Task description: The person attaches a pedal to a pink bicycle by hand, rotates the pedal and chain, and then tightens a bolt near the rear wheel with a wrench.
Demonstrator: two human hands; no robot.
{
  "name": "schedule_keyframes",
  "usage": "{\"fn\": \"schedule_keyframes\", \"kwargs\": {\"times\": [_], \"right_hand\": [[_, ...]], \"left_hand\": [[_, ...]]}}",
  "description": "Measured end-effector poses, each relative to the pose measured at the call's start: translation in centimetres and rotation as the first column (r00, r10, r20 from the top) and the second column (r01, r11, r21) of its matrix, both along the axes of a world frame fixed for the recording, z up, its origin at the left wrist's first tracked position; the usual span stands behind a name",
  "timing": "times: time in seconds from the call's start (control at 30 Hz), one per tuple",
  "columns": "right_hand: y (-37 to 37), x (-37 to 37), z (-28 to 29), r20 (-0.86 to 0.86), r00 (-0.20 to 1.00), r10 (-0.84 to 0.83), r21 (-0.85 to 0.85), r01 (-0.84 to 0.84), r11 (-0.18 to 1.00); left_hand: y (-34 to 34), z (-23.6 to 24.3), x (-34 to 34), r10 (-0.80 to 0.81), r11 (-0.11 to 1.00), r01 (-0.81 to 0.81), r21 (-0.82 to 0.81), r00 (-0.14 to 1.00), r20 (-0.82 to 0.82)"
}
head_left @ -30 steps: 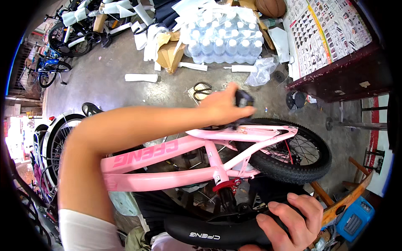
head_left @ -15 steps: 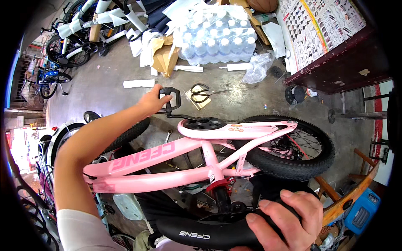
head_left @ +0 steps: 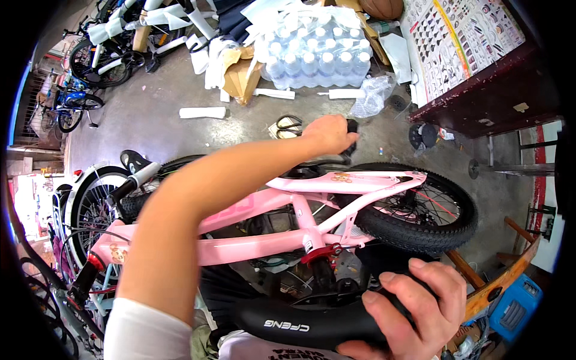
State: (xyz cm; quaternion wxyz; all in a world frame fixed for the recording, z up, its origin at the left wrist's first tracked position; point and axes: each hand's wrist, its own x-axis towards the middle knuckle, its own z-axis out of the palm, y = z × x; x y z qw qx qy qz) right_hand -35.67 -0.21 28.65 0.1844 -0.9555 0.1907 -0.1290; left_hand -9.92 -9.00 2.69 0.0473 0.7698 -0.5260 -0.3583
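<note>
As pink bicycle [head_left: 258, 247] stretches crosswise, front leftward

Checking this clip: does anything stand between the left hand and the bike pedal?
Nothing visible does: the left hand is on the black pedal. The scissors lie on the floor to the hand's left, not between the two.

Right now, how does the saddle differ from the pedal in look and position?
The saddle is long and largely visible; the pedal is smaller and partly hidden by the left hand. The saddle is nearer, gripped by the right hand; the pedal is farther away. Both are black.
</note>
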Motion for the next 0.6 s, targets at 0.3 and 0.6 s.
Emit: {"fn": "schedule_keyframes", "kwargs": {"times": [0.3, 0.6], "right_hand": [[-0.7, 0.4, 0.1, 0.041, 0.999, -0.014, 0.022, 0.013, 1.000], [0.2, -0.1, 0.3, -0.026, 0.998, -0.050, -0.027, 0.049, 0.998]], "left_hand": [[9.6, -8.0, 16.9, 0.174, 0.970, -0.214, 0.118, 0.943, 0.283], [7.8, 7.9, 6.7, 0.017, 0.998, -0.028, -0.049, 0.976, -0.216]]}}
